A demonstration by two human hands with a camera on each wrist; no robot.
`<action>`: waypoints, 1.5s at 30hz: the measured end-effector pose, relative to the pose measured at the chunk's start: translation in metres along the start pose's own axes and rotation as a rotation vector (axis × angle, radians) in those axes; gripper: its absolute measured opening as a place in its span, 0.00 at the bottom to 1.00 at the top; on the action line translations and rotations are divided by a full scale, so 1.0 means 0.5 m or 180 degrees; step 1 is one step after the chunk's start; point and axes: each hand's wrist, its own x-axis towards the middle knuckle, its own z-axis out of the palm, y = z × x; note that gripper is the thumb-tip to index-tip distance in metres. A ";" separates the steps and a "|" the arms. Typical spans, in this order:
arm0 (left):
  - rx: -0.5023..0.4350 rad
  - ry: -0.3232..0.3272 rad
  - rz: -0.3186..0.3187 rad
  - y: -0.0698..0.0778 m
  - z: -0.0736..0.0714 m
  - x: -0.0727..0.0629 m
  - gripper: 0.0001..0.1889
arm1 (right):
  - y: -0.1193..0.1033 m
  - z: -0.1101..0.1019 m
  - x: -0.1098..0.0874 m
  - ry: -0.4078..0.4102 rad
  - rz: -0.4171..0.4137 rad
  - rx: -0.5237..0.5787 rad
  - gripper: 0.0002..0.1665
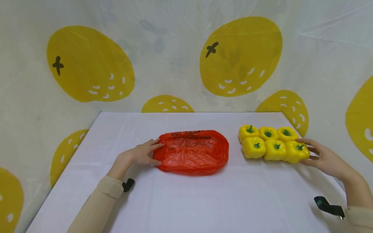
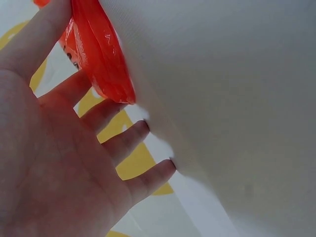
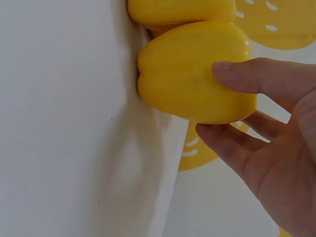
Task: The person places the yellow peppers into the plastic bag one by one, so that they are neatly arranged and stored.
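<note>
A red plastic bag (image 1: 190, 153) with dark printing lies spread on the white table. At its left end rests my left hand (image 1: 142, 153), fingers extended and spread; in the left wrist view the thumb and fingertips meet the bag's edge (image 2: 103, 59). Several yellow bell peppers with green stems stand in two rows of 3 to the right. Beside the front row's right-end pepper (image 1: 295, 152) is my right hand (image 1: 324, 158), its loosely bent fingers around the outer side. The right wrist view shows the thumb touching that pepper (image 3: 192, 74), with the other fingers close below it.
The white-covered table (image 1: 186, 204) ends at a back edge against a hanging cloth (image 1: 169, 64) printed with large yellow fruit. Between the bag and the peppers runs a strip of bare tabletop. Dark camera mounts (image 1: 329, 206) stick out at both wrists.
</note>
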 end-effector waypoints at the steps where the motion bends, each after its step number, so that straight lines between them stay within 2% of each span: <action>1: -0.0006 0.0000 -0.0007 0.000 0.000 0.000 0.45 | 0.000 0.000 -0.001 0.0009 0.0032 -0.0009 0.48; 11: -0.0006 0.0001 -0.0012 0.001 0.001 -0.001 0.45 | 0.005 -0.006 -0.008 -0.0008 0.0155 0.0052 0.49; 23: -0.0003 0.0003 -0.0011 0.004 -0.003 -0.003 0.45 | -0.023 -0.036 -0.016 0.0136 0.0127 -0.0110 0.50; 31: 0.0008 -0.0012 -0.0011 0.002 0.001 -0.002 0.45 | -0.059 -0.053 -0.015 0.0297 -0.0007 -0.0261 0.46; 45: -0.0022 -0.0033 -0.0009 0.004 0.001 -0.003 0.45 | -0.101 -0.080 0.010 0.0431 -0.0263 -0.0159 0.44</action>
